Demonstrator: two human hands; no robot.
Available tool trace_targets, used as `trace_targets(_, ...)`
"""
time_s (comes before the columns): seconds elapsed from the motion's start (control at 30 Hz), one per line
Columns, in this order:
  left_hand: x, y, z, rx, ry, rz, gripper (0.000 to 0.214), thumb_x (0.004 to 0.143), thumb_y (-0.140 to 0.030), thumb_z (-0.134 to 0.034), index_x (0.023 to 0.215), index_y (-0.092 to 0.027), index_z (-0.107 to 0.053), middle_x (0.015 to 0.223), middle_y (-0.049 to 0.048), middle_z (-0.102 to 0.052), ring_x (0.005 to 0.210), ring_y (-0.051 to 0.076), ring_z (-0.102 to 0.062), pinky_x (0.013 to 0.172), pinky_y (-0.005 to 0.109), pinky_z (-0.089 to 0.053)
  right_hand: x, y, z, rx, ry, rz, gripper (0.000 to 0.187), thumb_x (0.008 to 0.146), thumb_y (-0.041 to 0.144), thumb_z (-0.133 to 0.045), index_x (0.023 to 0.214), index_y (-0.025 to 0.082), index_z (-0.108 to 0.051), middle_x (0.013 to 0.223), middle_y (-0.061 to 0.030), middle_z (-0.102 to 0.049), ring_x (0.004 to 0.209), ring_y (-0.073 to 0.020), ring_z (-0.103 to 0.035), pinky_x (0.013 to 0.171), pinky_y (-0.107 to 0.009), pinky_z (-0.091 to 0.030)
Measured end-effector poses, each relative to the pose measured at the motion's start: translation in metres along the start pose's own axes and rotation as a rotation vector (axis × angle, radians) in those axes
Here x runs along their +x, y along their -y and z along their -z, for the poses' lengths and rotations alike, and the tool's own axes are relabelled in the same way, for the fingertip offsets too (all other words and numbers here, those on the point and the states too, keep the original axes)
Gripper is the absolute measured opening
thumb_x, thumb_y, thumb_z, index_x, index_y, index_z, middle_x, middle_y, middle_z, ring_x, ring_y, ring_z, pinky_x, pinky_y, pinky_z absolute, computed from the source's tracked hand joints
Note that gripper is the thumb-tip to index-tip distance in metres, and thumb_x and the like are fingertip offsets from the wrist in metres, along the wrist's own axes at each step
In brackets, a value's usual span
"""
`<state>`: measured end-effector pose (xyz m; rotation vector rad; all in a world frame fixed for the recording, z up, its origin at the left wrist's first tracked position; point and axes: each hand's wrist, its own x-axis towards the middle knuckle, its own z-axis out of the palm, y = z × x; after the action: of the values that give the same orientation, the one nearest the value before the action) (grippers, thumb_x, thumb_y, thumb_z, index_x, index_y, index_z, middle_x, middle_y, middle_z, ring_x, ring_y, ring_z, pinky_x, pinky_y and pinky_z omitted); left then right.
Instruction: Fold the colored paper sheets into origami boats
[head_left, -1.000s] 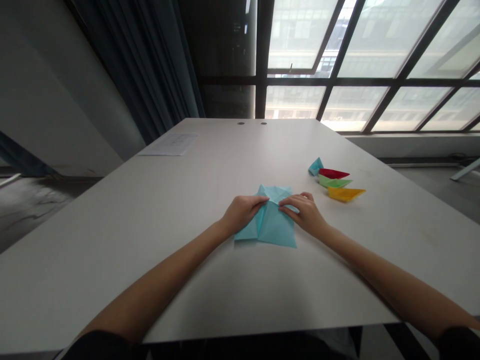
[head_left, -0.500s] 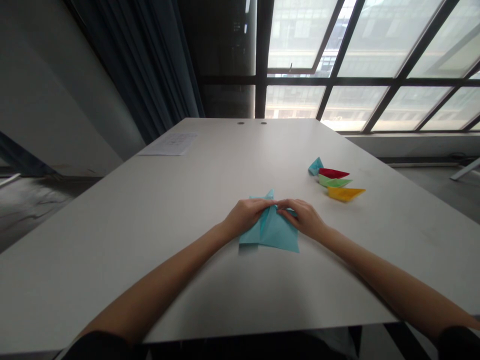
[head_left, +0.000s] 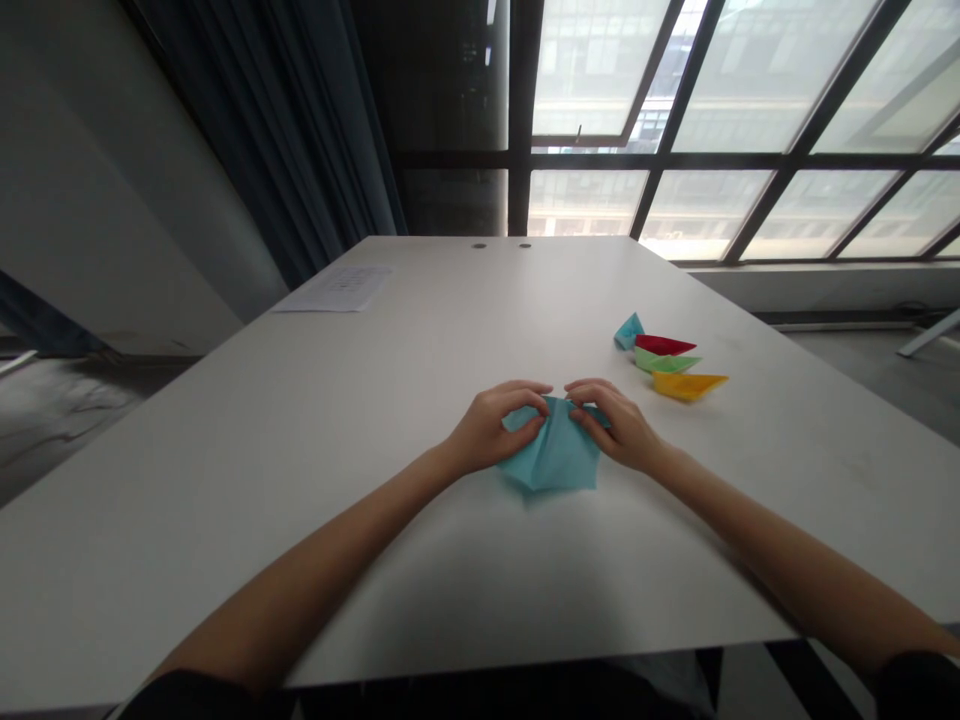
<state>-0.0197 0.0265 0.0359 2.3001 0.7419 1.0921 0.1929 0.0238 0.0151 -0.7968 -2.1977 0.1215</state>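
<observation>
A light blue sheet of folded paper [head_left: 556, 457] lies on the white table [head_left: 337, 420] in front of me. My left hand [head_left: 495, 428] pinches its upper left part, fingers curled over a fold. My right hand [head_left: 613, 425] pinches the upper right part, fingertips almost meeting the left hand's. The paper is gathered between both hands into a narrower shape, its lower point towards me.
Several folded paper shapes sit to the right: a small blue one [head_left: 628, 330], a red boat [head_left: 663, 345], a green boat [head_left: 666, 362] and a yellow boat [head_left: 687, 384]. A printed white sheet [head_left: 335, 287] lies at the far left. Large windows and a dark curtain stand behind.
The blue paper went from a wide flat shape to a narrower folded one. Both hands drew together over its top and shifted slightly right.
</observation>
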Motion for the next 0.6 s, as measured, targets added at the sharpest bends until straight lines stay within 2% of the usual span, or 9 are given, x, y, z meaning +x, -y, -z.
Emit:
trace_targets(0.07,0.002,0.002,0.0,0.044,-0.065,0.058,0.008,0.073,-0.019,-0.057,0.078,-0.018,-0.062,0.111,0.0079,-0.056,0.104,0.019,-0.051,0.092,0.034,-0.039,-0.001,-0.002,-0.001,-0.002,-0.077,-0.056,0.011,0.082,0.018,-0.046,0.094,0.02,-0.048,0.091,-0.0072,-0.06,0.089,-0.0177,-0.056,0.078,-0.033,-0.046)
trace_targets(0.17,0.002,0.009,-0.004,0.025,-0.17,0.244,0.011,0.072,-0.023,-0.059,0.08,-0.019,-0.064,0.114,0.0091,-0.05,0.108,0.02,-0.048,0.087,0.034,-0.042,-0.002,-0.005,-0.001,-0.027,-0.184,-0.131,0.01,0.083,0.018,-0.045,0.092,0.021,-0.048,0.087,-0.0056,-0.06,0.081,-0.0168,-0.057,0.073,-0.031,-0.046)
trace_targets(0.23,0.002,0.013,-0.007,0.005,-0.164,0.293,0.014,0.073,-0.027,-0.059,0.082,-0.019,-0.066,0.112,0.009,-0.05,0.106,0.02,-0.048,0.086,0.034,-0.042,-0.002,-0.005,-0.002,-0.037,-0.217,-0.15,0.009,0.083,0.018,-0.046,0.091,0.021,-0.047,0.085,-0.005,-0.06,0.079,-0.0166,-0.057,0.07,-0.03,-0.047)
trace_targets(0.37,0.0,0.009,-0.009,-0.045,-0.035,0.232,0.022,0.078,-0.035,-0.054,0.088,-0.019,-0.066,0.1,0.0074,-0.059,0.097,0.018,-0.054,0.089,0.033,-0.04,-0.001,-0.002,-0.005,-0.038,-0.212,-0.136,0.009,0.082,0.017,-0.047,0.09,0.021,-0.047,0.084,-0.0046,-0.06,0.078,-0.0162,-0.057,0.07,-0.029,-0.047)
trace_targets(0.47,-0.001,0.001,-0.008,-0.044,0.019,0.204,0.03,0.073,-0.04,-0.058,0.093,-0.017,-0.064,0.093,0.0071,-0.063,0.09,0.018,-0.056,0.084,0.032,-0.043,-0.001,0.0,-0.008,-0.037,-0.207,-0.109,0.009,0.081,0.017,-0.048,0.088,0.021,-0.047,0.086,-0.0043,-0.06,0.079,-0.0156,-0.058,0.07,-0.029,-0.047)
trace_targets(0.53,-0.001,-0.003,-0.006,0.035,-0.006,0.156,0.029,0.068,-0.039,-0.064,0.089,-0.018,-0.064,0.099,0.0083,-0.062,0.096,0.021,-0.054,0.086,0.034,-0.041,-0.002,0.001,-0.008,-0.031,-0.203,-0.09,0.008,0.081,0.017,-0.048,0.087,0.021,-0.047,0.086,-0.0042,-0.06,0.078,-0.0155,-0.058,0.069,-0.028,-0.047)
trace_targets(0.6,0.0,-0.004,-0.004,0.105,-0.043,0.098,0.022,0.068,-0.036,-0.065,0.081,-0.019,-0.065,0.114,0.0097,-0.055,0.109,0.023,-0.047,0.09,0.036,-0.038,-0.002,0.002,-0.009,-0.019,-0.19,-0.083,0.007,0.082,0.018,-0.047,0.087,0.022,-0.047,0.086,-0.0043,-0.06,0.079,-0.0158,-0.058,0.069,-0.029,-0.047)
